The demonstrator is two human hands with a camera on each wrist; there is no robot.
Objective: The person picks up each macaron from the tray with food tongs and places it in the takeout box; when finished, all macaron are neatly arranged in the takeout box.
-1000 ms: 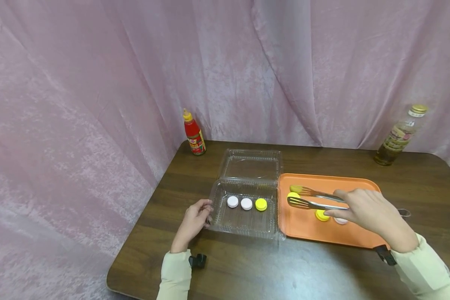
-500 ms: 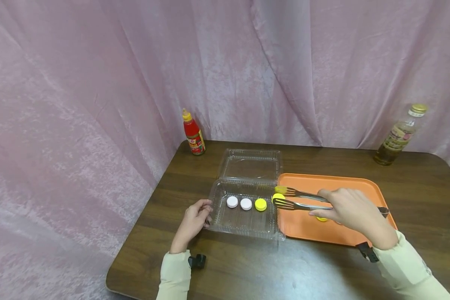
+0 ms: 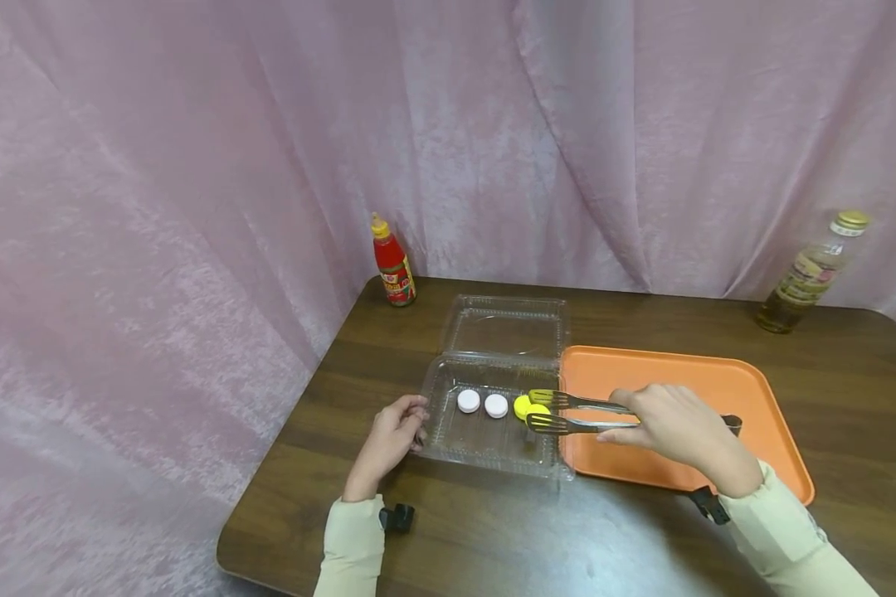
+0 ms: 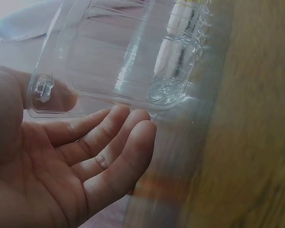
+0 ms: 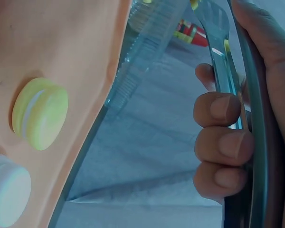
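Compared with half a second ago, I find the tongs moved left from the tray's edge to over the clear box, with the carried yellow macaron between their tips. It now overlaps, in my head view, the second yellow macaron lying in the box; I cannot tell whether it touches the box floor. The right hand has travelled with the tongs, its fingers curled round the handles. The left hand keeps its place, holding the box's near left corner between thumb and fingers. Two white macarons remain in the box, unmoved. On the orange tray, my right wrist view records a third yellow macaron beside a third white one. The brown wood-grain table carries a red sauce bottle and an oil bottle near its back corners. A pink velvety curtain hangs behind and to the left.
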